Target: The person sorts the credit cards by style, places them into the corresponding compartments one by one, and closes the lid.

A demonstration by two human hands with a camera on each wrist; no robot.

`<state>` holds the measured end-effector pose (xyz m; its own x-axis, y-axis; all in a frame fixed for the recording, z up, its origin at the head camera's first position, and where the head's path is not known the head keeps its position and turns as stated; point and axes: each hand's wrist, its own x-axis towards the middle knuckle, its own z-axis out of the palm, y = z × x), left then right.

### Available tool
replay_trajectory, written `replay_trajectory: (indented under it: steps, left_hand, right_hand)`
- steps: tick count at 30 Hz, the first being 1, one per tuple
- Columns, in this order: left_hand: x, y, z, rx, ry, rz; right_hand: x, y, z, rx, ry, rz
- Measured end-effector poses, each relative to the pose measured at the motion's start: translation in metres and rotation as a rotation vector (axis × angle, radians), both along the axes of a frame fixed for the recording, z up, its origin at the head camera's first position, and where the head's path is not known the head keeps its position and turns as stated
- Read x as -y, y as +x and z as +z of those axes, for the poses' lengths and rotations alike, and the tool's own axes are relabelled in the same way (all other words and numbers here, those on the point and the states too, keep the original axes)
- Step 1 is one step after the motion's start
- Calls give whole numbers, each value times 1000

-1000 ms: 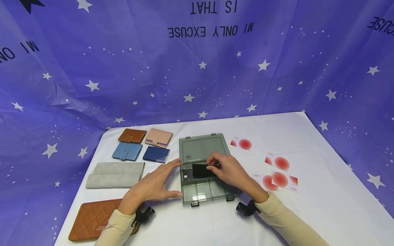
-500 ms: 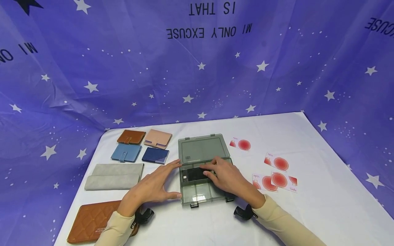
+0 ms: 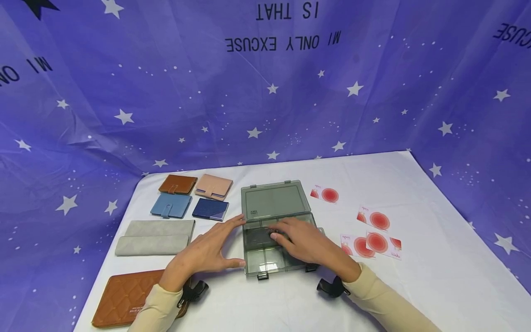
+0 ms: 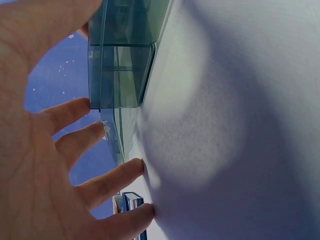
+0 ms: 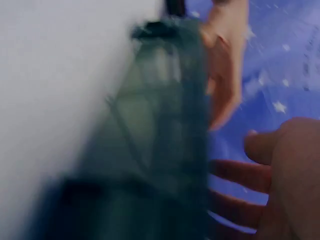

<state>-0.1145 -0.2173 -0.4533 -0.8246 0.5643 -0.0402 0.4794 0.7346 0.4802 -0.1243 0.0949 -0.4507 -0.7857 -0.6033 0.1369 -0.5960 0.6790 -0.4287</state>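
Note:
A translucent grey-green compartment box [image 3: 275, 199] lies with its lid laid back on the white table. In its middle row shows a dark card [image 3: 256, 237], partly hidden by my right hand [image 3: 302, 240]. That hand hovers over the box, its fingertips at the card and its thumb apart from the fingers in the right wrist view. Whether the fingertips touch the card is hard to tell. My left hand [image 3: 208, 249] stays at the box's left side with fingers spread; in the left wrist view a fingertip meets the box wall [image 4: 120, 75].
Left of the box lie a brown wallet [image 3: 178, 183], a pink one [image 3: 214, 185], a light blue one [image 3: 171, 204], a navy card holder [image 3: 210, 208], a grey folded wallet [image 3: 155, 237] and a quilted brown wallet [image 3: 126, 295]. Several red-and-white cards [image 3: 379, 220] lie at the right.
A second ago my right hand pinched a black card above the box's middle row. The card has gone down into that row, and the fingers have loosened from it. My left hand has hardly moved.

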Motion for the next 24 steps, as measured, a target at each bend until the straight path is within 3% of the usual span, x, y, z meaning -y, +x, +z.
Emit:
replay_trajectory:
  steps: [7,11,15,18,24]
  left_hand:
    - [-1,0,0,-10,-24,5]
    - [-2,1,0,-23,-35,4]
    - [-3,2,-1,-27,-38,5]
    - [-4,2,-2,-37,-43,11]
    - [-7,3,-1,-78,-60,4]
  right_hand:
    - [-49,-38,9,-59,-119,-166]
    - [-88,-62,-1,-51,-91,-292]
    - [-120,-76,-14,1,-24,-409]
    - [-135,-81,-21,39,-4,-435]
    - [-144,-87,-26,35,0,-402]
